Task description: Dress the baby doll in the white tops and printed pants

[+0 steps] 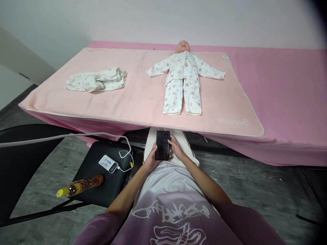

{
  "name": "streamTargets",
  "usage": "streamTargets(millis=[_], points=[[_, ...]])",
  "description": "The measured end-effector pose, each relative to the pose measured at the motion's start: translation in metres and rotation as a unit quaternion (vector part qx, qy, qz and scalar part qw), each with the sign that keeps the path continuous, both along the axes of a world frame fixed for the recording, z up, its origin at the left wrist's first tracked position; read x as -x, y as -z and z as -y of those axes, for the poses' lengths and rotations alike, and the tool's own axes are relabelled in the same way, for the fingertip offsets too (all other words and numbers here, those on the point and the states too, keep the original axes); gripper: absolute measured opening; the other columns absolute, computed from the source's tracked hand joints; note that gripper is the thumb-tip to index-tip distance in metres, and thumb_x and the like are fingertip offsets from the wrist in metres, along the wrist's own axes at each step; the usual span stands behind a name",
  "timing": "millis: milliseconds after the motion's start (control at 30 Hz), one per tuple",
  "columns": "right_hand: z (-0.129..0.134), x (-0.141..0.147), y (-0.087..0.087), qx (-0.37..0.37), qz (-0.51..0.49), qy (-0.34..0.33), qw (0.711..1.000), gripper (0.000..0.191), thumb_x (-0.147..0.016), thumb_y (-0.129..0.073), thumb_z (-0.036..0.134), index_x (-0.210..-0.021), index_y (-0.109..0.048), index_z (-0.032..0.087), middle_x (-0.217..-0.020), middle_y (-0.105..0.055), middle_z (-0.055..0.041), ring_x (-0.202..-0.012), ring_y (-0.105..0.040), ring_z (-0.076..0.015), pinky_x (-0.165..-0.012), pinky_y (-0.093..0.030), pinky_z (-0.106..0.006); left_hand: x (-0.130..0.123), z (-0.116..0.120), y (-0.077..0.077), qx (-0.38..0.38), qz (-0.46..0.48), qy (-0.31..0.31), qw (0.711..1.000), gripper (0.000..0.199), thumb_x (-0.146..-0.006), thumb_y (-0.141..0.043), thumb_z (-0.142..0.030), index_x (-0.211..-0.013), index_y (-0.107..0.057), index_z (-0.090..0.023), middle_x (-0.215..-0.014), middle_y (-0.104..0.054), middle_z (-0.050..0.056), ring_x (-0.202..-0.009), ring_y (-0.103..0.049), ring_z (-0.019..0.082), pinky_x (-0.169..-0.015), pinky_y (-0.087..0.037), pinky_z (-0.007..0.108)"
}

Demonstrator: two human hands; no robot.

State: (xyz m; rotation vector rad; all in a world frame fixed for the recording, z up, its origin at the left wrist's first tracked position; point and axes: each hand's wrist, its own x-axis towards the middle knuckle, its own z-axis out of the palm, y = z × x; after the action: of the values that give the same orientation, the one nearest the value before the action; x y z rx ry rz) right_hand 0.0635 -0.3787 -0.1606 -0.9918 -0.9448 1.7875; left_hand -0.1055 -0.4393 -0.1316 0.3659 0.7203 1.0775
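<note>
A black smartphone (162, 145) is held upright above my lap, its screen mostly dark with faint icons. My left hand (151, 159) grips its left edge and lower part. On the other side my right hand (176, 147) is closed around the right edge, one digit reaching the screen; some fingers are hidden behind the phone. Beyond it, on the table, a baby doll (183, 46) lies on its back, dressed in a white patterned top (182, 66) and matching trousers (193, 97). Folded white patterned baby clothes (97, 81) lie to the left.
A pale pink mat (138, 102) covers part of the pink-draped table (286, 102). On the black chair (89, 161) at left are a white device (108, 163) with a plugged-in cable (102, 134) and a yellow-capped drink bottle (84, 184).
</note>
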Motion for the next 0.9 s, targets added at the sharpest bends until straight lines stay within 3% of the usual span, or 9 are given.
streamTargets(millis=[100,200,400,667,900], points=[[-0.006,0.001,-0.002,-0.015,-0.01,0.035,0.999,0.048,-0.089,-0.073,0.062,-0.119,-0.069,0.024,-0.108,-0.072,-0.0043,-0.095,-0.066,-0.0225,-0.072,-0.052,-0.028,-0.002,0.004,0.004,0.0,0.001,0.014,1.0,0.066,-0.107,-0.07,-0.046,-0.166,-0.043,-0.037,-0.157,-0.064,0.011,-0.133,-0.072,0.033,-0.115,-0.057,0.062],[-0.009,0.002,-0.008,-0.026,0.002,0.047,0.999,0.042,-0.09,-0.076,0.06,-0.109,-0.07,0.023,-0.101,-0.07,-0.0026,-0.094,-0.065,-0.0222,-0.08,-0.053,-0.029,-0.005,0.006,0.005,0.003,-0.004,0.02,1.0,0.066,-0.106,-0.071,-0.048,-0.164,-0.043,-0.036,-0.155,-0.065,0.011,-0.132,-0.072,0.035,-0.114,-0.058,0.062],[-0.013,0.01,-0.012,-0.018,0.039,0.058,0.997,0.045,-0.088,-0.078,0.063,-0.101,-0.066,0.022,-0.087,-0.065,0.0009,-0.078,-0.059,-0.0182,-0.074,-0.049,-0.029,-0.009,0.01,0.01,0.018,-0.005,0.008,1.0,0.065,-0.104,-0.074,-0.046,-0.161,-0.047,-0.032,-0.152,-0.067,0.012,-0.13,-0.073,0.034,-0.111,-0.059,0.06],[-0.01,0.015,-0.003,-0.014,0.073,0.05,0.996,0.049,-0.087,-0.078,0.067,-0.104,-0.067,0.023,-0.09,-0.067,-0.0001,-0.079,-0.062,-0.0189,-0.072,-0.051,-0.029,-0.013,0.017,0.035,0.027,0.009,-0.026,0.999,0.074,-0.099,-0.078,-0.047,-0.163,-0.043,-0.033,-0.15,-0.069,0.012,-0.13,-0.073,0.034,-0.111,-0.06,0.059],[-0.011,0.019,0.01,-0.037,0.086,0.065,0.994,0.047,-0.09,-0.077,0.066,-0.106,-0.067,0.023,-0.093,-0.069,0.0003,-0.082,-0.063,-0.0184,-0.075,-0.053,-0.028,-0.013,0.017,0.04,0.022,0.005,-0.027,0.999,0.078,-0.098,-0.08,-0.047,-0.163,-0.041,-0.033,-0.148,-0.07,0.011,-0.129,-0.074,0.034,-0.112,-0.059,0.058]])
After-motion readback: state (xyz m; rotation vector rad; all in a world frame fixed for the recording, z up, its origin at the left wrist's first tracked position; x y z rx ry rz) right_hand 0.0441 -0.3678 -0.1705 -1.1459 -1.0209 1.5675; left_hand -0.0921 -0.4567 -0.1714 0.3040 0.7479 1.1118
